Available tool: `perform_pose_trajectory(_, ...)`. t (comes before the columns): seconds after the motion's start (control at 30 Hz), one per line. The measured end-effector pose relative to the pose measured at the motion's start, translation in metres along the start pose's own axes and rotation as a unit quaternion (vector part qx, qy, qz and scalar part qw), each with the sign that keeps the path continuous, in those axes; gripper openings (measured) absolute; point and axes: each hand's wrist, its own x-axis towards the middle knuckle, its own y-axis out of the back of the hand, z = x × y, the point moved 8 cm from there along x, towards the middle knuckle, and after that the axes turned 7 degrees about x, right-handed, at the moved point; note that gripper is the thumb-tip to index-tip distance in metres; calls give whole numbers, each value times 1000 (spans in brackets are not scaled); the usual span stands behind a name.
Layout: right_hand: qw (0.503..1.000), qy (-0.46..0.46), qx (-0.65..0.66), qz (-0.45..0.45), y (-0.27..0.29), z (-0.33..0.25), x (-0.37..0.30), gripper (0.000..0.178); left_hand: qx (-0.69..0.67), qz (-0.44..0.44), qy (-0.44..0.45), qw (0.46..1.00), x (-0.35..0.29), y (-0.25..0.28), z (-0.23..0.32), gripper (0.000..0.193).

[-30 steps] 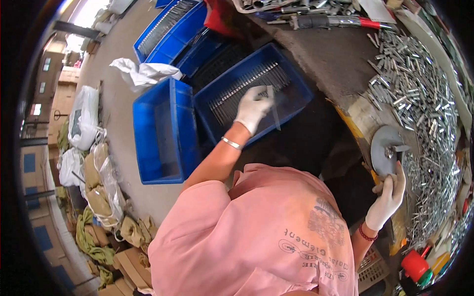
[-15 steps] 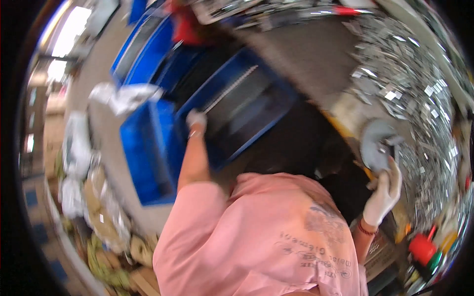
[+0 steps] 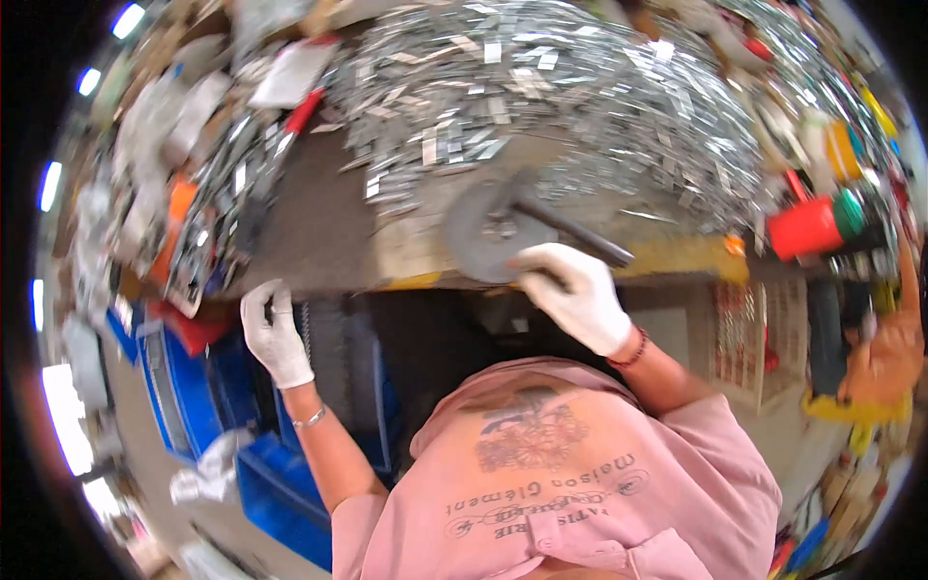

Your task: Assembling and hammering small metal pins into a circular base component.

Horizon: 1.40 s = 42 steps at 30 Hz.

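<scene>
My left hand (image 3: 274,333), in a white glove, is raised at the bench's front edge above the blue bins. Its fingers are bent together as in a pinch; blur hides what is between them. My right hand (image 3: 580,298), also gloved, reaches over the bench edge. Its thumb and forefinger are apart, the tips at the rim of a round grey disc (image 3: 476,237). Across that disc lies a dark rod (image 3: 580,232), its end pointing right, close above the right hand. Behind the disc spreads a large heap of flat shiny metal strips (image 3: 541,87).
Blue bins (image 3: 280,493) stand on the floor at left, with a white bag (image 3: 208,469) by them. A red cylinder with a green end (image 3: 812,227) lies at the bench's right. Farther right shows another person's arm (image 3: 884,348). A pale crate (image 3: 749,338) stands under the bench.
My view has swung from the bins toward the bench. My left hand has left the blue bin and come up to the bench edge. The right hand stays by the disc.
</scene>
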Motion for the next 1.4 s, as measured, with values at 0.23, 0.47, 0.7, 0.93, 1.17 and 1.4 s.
perform_pose_trajectory(0.23, 963, 76, -245, 81, 68, -43, -9, 8, 5, -241, -220, 945, 39, -115, 149, 13)
perform_pose_trajectory(0.47, 882, -8, -461, 96, 142, 25, 3, 4, 119, -302, -226, 919, 35, -143, 154, 14)
perform_pose_trajectory(0.7, 973, 44, -225, 28, 81, -11, 8, 10, -383, -402, 148, 819, -31, -135, 178, 34)
perform_pose_trajectory(0.93, 954, 59, -291, -38, 14, -15, 19, 5, -257, -324, 7, 911, -48, -132, 187, 18)
perform_pose_trajectory(1.17, 950, 67, -299, -59, 0, -13, 29, 3, -161, -255, -138, 943, -40, -126, 181, 16)
perform_pose_trajectory(1.4, 950, 75, -293, -79, -5, -11, 35, 5, -172, -295, -152, 928, -40, -137, 183, 18)
